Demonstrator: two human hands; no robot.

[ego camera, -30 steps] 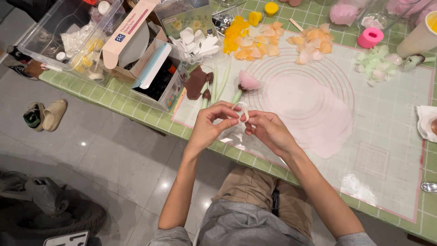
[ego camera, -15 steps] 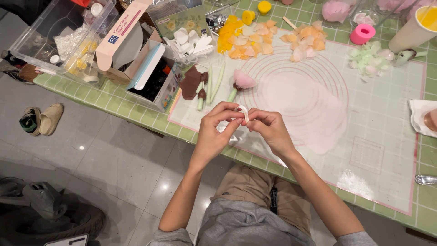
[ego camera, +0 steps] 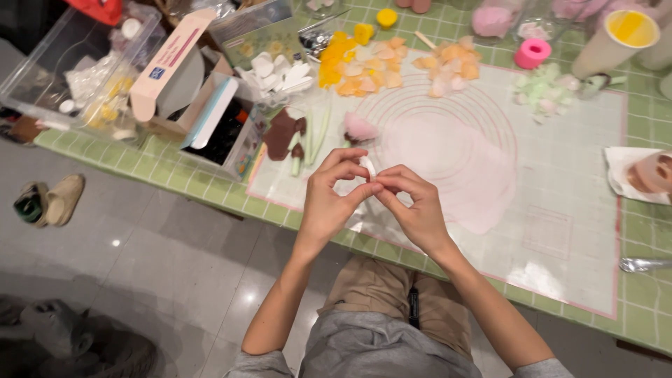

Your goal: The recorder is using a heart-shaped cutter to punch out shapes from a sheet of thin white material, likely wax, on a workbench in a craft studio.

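My left hand [ego camera: 330,199] and my right hand [ego camera: 413,203] meet over the near edge of a white silicone mat [ego camera: 560,189] on a green tiled table [ego camera: 651,308]. Between their fingertips they pinch a small white petal-like piece [ego camera: 369,166]. A thin pale pink rolled sheet [ego camera: 455,161] lies flat on the mat just beyond the hands. A small pink bud on a stem [ego camera: 358,127] rests behind my left hand, next to brown pieces [ego camera: 281,134].
Orange and yellow petals [ego camera: 371,66], white petals [ego camera: 276,73] and pale green pieces [ego camera: 546,94] lie at the mat's far side. Open boxes [ego camera: 210,112], a clear tub [ego camera: 77,63], a pink ring [ego camera: 533,52] and a cup [ego camera: 619,38] stand around. Shoes [ego camera: 49,199] lie on the floor.
Both hands stay together on the small white piece, with only slight finger shifts. The view has drifted a little.
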